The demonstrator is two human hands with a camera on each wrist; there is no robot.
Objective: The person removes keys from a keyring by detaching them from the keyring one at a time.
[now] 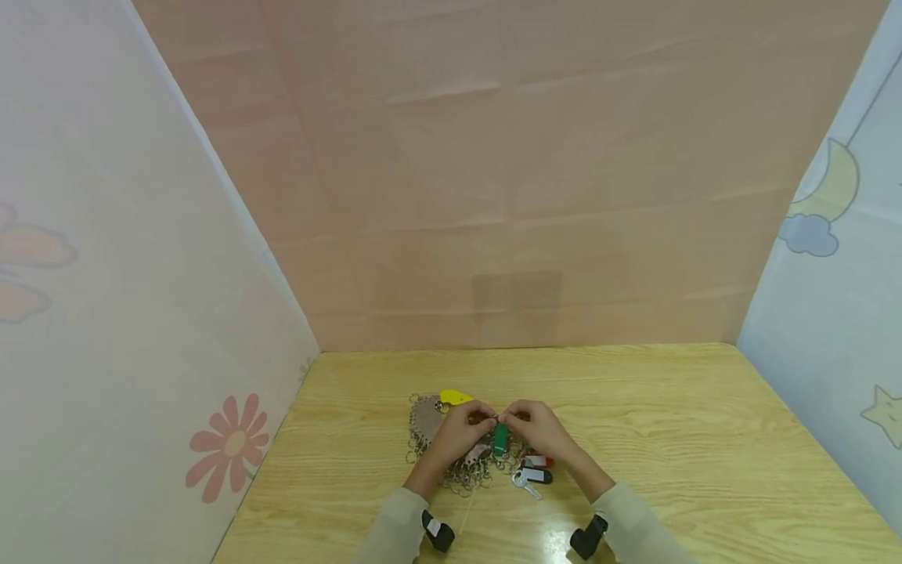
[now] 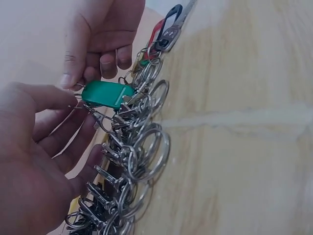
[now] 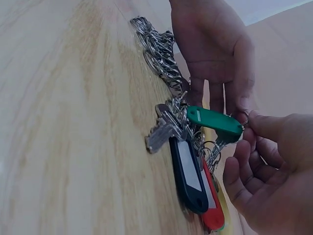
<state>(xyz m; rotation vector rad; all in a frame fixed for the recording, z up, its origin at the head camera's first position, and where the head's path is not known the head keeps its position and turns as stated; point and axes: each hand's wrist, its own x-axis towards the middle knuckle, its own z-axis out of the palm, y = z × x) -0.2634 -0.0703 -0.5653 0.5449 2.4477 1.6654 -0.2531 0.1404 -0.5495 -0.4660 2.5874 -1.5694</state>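
A small metal ring (image 3: 246, 117) at the end of a green key tag (image 2: 103, 93) is between my two hands. The left hand (image 1: 461, 432) pinches one side of it with thumb and forefinger. From the other side, the right hand (image 1: 541, 429) pinches it the same way, fingertips almost meeting. The green tag hangs just below the fingers. Beneath the hands lies a grey-brown flat holder (image 1: 426, 417) edged with many metal clips and split rings (image 2: 146, 152). A red key tag (image 3: 213, 208), a black key tag (image 3: 188, 178) and a silver key (image 1: 521, 479) lie beside the right hand.
A yellow piece (image 1: 454, 397) lies at the holder's far edge, behind the left hand. Wood-grain tabletop (image 1: 690, 439) surrounds the bundle. A plain pinkish-brown wall covering (image 1: 507, 196) rises behind, with patterned panels (image 1: 239, 439) at both sides.
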